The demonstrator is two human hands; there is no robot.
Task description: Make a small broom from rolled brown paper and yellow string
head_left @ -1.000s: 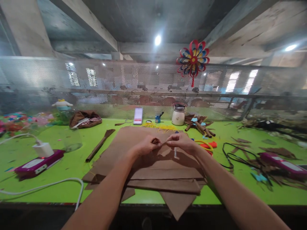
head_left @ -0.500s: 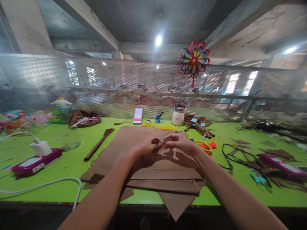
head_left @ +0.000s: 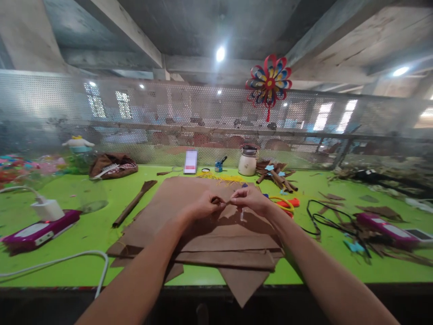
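Observation:
Above a stack of brown paper sheets [head_left: 192, 189], my two hands meet with fingertips almost touching. My left hand [head_left: 202, 206] is closed around a small curled piece of brown paper [head_left: 217, 199], mostly hidden by the fingers. My right hand [head_left: 249, 199] has thumb and forefinger pinched at the right end of that piece; whatever lies between them is too small to make out. A clear glue stick [head_left: 241, 214], or something like it, shows just below my right hand. Folded paper strips [head_left: 230, 258] lie along the stack's near edge.
A rolled paper stalk [head_left: 135, 204] lies left of the stack. Behind stand a phone [head_left: 190, 162], a blue ink bottle [head_left: 218, 167] and a white jar [head_left: 247, 161]. Purple power strips [head_left: 43, 230] sit on both sides. A black cable [head_left: 313, 216] loops at right beside an orange-handled tool [head_left: 291, 203].
The view has shifted slightly, so the table things appear a little further left. My right fingers have drawn together into a pinch close to my left fingertips. My left hand keeps its hold.

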